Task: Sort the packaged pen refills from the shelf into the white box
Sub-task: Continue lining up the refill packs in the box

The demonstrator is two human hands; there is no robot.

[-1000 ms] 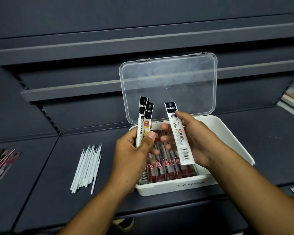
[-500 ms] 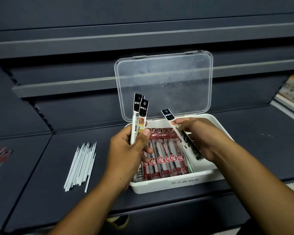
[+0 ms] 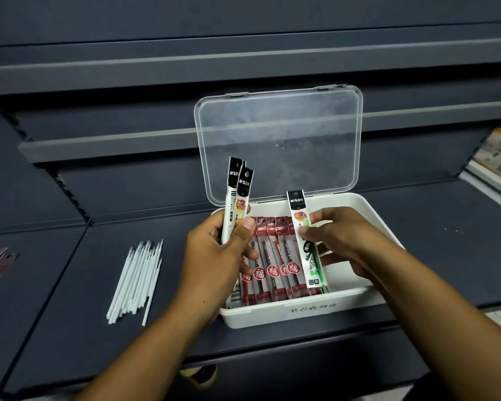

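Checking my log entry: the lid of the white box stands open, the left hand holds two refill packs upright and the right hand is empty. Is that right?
Not quite. In the head view the right hand is not empty: it pinches one refill pack over the white box. The lid is open and the left hand holds two packs upright.

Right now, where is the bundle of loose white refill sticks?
In the head view, the white sticks lie on the dark shelf, left of the white box and left hand.
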